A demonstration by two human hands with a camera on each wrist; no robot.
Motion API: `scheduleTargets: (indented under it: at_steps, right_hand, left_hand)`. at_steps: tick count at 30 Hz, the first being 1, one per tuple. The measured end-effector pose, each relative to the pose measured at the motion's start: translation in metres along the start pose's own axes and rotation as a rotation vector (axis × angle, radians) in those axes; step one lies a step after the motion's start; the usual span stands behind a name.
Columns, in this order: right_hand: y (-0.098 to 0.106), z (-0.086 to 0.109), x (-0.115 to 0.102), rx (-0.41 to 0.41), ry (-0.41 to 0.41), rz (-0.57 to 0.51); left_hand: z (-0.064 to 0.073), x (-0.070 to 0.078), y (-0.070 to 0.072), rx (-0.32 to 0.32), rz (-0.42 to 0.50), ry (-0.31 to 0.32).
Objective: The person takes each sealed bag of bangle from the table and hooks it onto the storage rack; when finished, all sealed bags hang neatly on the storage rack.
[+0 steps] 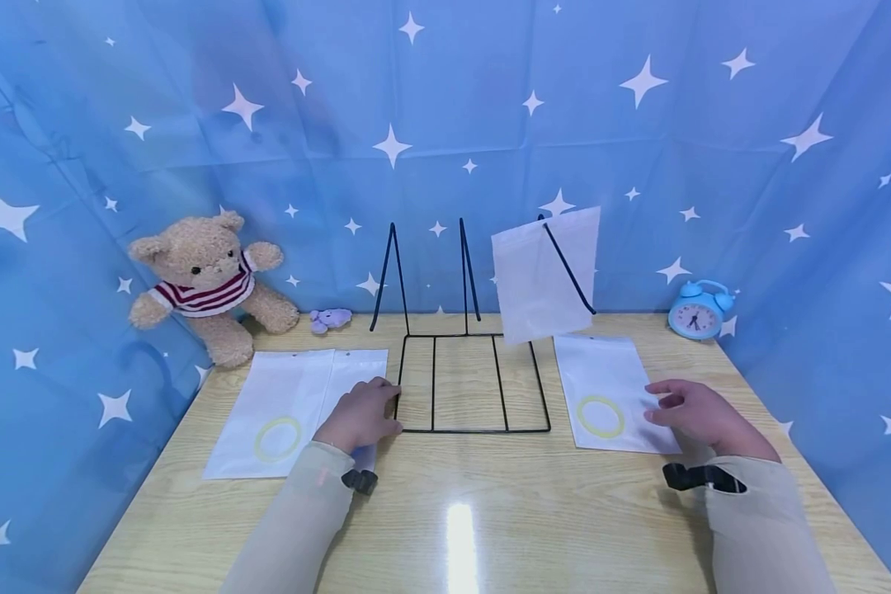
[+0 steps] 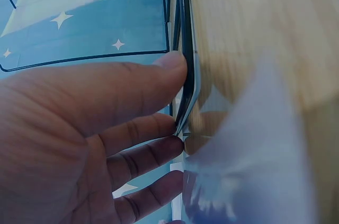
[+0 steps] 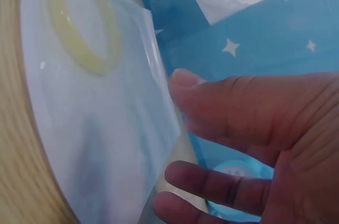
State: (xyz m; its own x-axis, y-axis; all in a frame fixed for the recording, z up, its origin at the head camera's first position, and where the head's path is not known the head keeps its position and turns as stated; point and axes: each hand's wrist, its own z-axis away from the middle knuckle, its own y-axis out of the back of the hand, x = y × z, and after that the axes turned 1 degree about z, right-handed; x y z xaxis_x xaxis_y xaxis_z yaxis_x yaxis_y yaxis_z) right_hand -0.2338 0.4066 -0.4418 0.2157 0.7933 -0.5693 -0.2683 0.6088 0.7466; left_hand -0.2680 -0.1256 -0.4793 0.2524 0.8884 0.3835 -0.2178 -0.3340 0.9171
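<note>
A black wire display rack [image 1: 464,431] stands mid-table with upright hooks along its back. My left hand [image 1: 364,414] holds the left side of its base near the front corner; in the left wrist view the thumb [image 2: 172,68] lies against the black wire. A white pouch [image 1: 523,280] hangs tilted on the rack's right hook. Over the right edge of a flat white pouch [image 1: 609,371] with a yellow ring on it, my right hand [image 1: 701,419] hovers with fingers loosely bent and nothing between them. Two overlapping white pouches [image 1: 282,388] lie left of the rack, partly under my left hand.
A teddy bear [image 1: 208,280] in a striped sweater leans at the back left, beside a small purple toy [image 1: 331,320]. At the back right stands a blue alarm clock [image 1: 695,318]. Blue star-patterned curtain [image 1: 445,99] surrounds the wooden table [image 1: 527,511].
</note>
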Motion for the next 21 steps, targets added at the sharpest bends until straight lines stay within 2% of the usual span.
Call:
scheduleTargets:
  at_steps: [15,21]
  right_hand:
    - [-0.008,-0.006,0.004,0.002,-0.015,0.058]
    - [-0.014,-0.005,-0.001,0.03,-0.069,0.067]
  left_hand:
    - [-0.001,-0.001,0.0,-0.001,0.001,-0.001]
    - [-0.001,-0.002,0.0,-0.003,-0.003,-0.005]
